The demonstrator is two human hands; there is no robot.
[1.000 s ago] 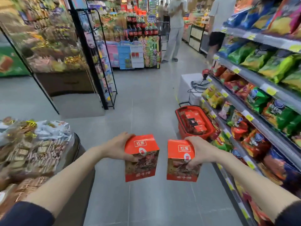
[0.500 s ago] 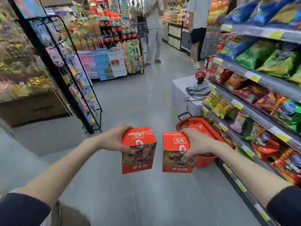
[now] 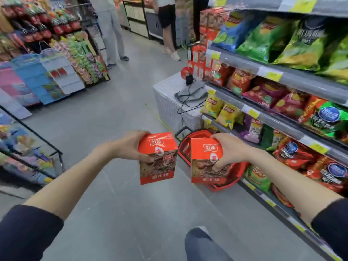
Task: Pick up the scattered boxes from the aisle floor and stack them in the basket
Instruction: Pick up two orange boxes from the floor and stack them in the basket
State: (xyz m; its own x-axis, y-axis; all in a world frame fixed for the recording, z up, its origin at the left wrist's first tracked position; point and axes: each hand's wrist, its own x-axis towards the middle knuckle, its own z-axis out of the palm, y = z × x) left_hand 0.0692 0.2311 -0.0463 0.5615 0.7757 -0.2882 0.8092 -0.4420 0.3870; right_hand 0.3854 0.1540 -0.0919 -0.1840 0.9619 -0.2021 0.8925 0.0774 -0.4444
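- Centre frame in a supermarket aisle, a person holds two red boxes upright at arm's length, with their long sides running top to bottom and their printed fronts facing the camera.
- The left hand (image 3: 131,147) clasps the left box (image 3: 158,161) by its upper left side, thumb across the front. The right hand (image 3: 232,151) grips the right box (image 3: 204,162) from its upper right corner, fingers curled down over the face.
- Both boxes hang above the grey floor (image 3: 131,213), side by side with a narrow gap between them.
- The red basket (image 3: 185,149) stands on the floor just behind and below the right box, at the foot of the snack shelves (image 3: 282,80) at right of frame. The right hand is the nearer of the two, while the left box hangs to the basket's left.
- Most of the basket's inside is hidden by the right box and hand, so its contents cannot be told.
- The right box likely needs only a short drop forward and down. The left box would first have to travel rightward.
- Two bystanders (image 3: 113,31) stand at the top of the frame.
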